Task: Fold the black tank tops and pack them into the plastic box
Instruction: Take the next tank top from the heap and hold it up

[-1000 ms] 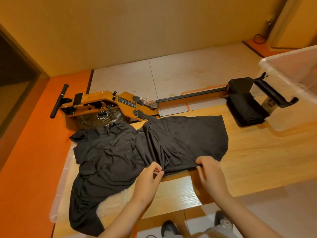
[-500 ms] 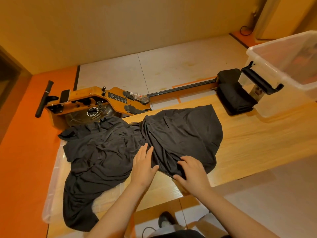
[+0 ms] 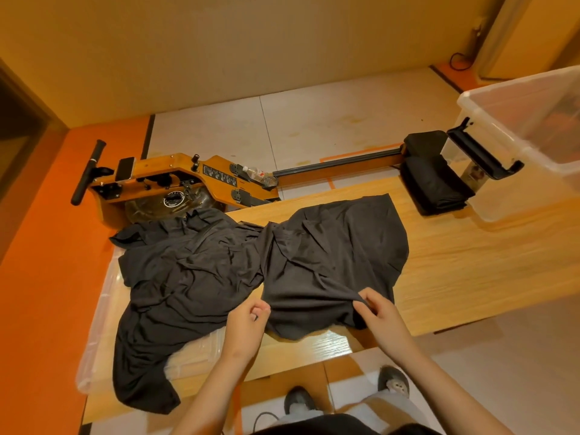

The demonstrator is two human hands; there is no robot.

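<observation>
pinching tank top lying lengthwise along table.

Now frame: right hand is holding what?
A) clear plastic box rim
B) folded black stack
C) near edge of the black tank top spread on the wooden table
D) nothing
C: the right hand pinches a raised fold at the near edge of the spread black tank top, well away from the folded black stack and the clear plastic box.
</observation>
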